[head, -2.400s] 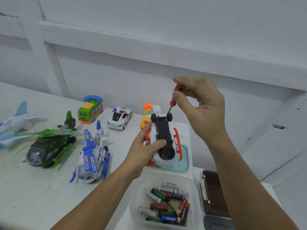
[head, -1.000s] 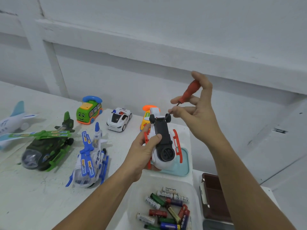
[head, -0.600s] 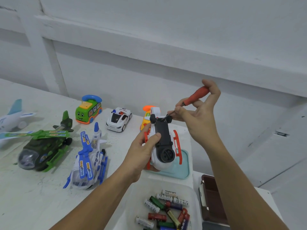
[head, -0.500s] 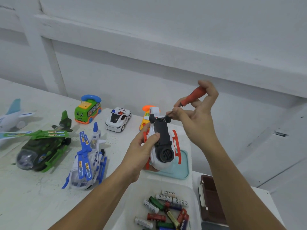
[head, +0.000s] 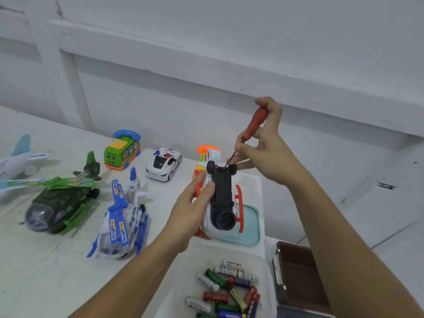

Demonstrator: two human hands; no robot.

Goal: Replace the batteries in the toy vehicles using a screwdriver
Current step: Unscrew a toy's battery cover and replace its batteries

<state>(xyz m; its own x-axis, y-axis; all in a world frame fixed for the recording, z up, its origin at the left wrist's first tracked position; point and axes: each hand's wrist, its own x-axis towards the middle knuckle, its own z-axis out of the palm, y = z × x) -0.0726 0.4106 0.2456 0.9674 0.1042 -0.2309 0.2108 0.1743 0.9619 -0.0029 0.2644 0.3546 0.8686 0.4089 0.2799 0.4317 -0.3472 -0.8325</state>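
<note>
The left hand (head: 192, 210) grips a white-and-red toy helicopter (head: 221, 203) belly-up in the air above the near right part of the table (head: 46, 271), thumb pressed beside the black underside and fingers wrapped behind the body. The right hand (head: 268, 154) pinches a red-handled screwdriver (head: 254, 125). A second ago the tool lay tipped away with its tip clear of the toy. Now the handle stands steeper and the tip is down at the far end of the black underside, between the two small wheels. That looks like the tip going back onto a screw there, though the screw itself is too small to make out. The cover appears to be still in place, so the swap on this toy has not begun. Fresh batteries (head: 229, 288) wait in the clear tub (head: 190, 267) at the near edge, just below the toy. To the left stand a blue helicopter (head: 121, 216) and a green helicopter (head: 59, 203), with a police car (head: 164, 165) and a green bus (head: 121, 150) farther back.
</note>
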